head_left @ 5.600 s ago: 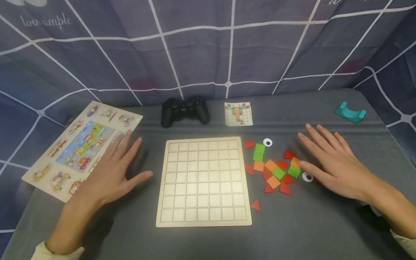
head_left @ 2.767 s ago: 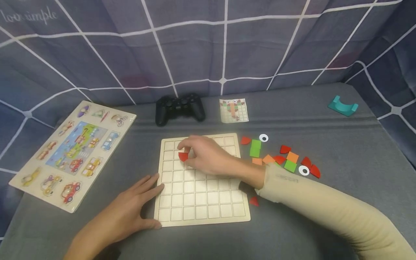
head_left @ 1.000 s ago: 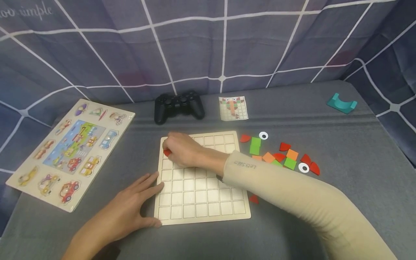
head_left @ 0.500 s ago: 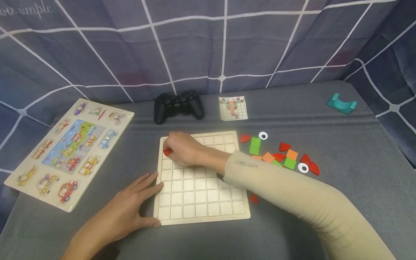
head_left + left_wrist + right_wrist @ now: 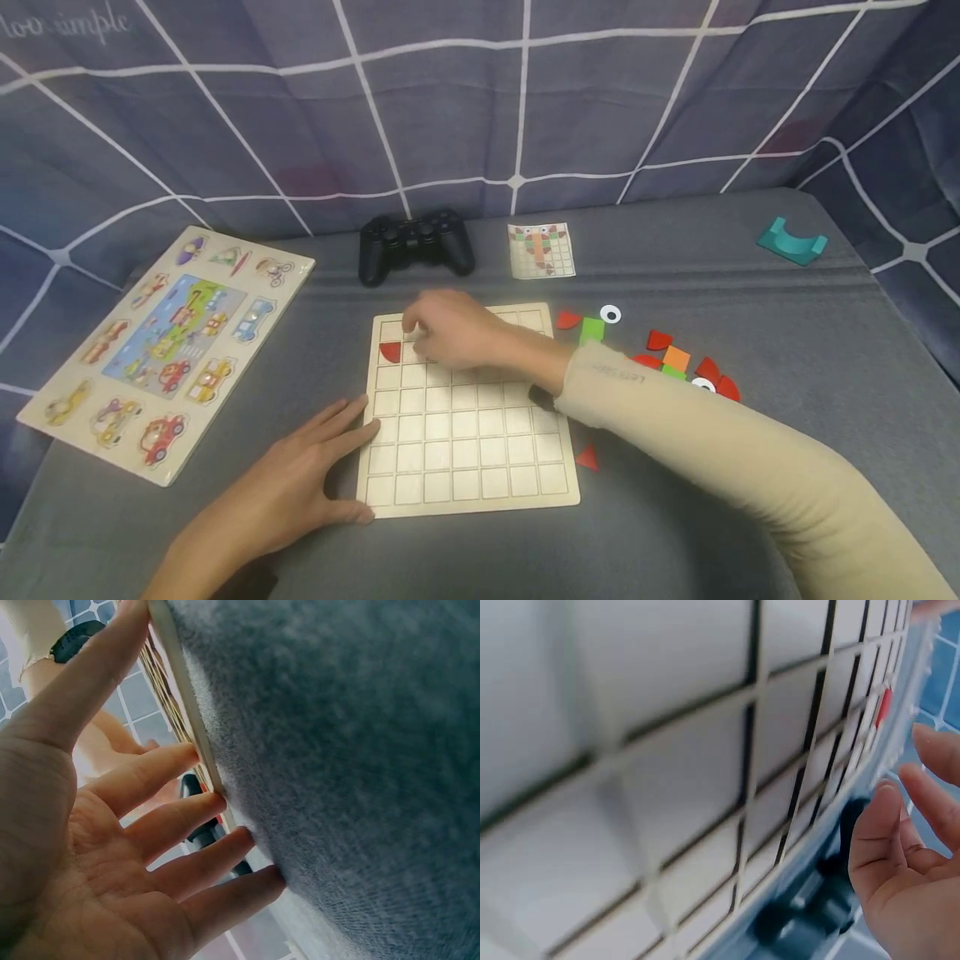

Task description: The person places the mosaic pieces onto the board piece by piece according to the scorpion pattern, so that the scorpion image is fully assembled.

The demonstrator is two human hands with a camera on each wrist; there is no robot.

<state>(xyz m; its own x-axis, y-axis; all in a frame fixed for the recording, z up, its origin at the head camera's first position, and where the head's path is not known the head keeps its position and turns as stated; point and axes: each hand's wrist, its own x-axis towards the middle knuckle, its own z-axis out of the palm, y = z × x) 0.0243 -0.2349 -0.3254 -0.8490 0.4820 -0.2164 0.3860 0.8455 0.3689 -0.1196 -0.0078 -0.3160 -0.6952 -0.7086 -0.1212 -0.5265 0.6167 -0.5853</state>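
On the grey, fuzzy cloth [image 5: 645, 533] lies a square, pale wooden board [image 5: 464, 428] of grooved cells. The right hand [image 5: 459, 332] has withdrawn from the flat red quarter-circle piece [image 5: 391, 352], fingers loosely bent, holding nothing. The piece sits in the second-row leftmost cell, curve facing near-left. The left hand's [image 5: 296, 471] spread, straight fingers touch the board's edge.

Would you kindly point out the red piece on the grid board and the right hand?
Red piece [image 5: 390, 352]: head view, middle of its top face.
Right hand [image 5: 455, 331]: head view, back of the hand.
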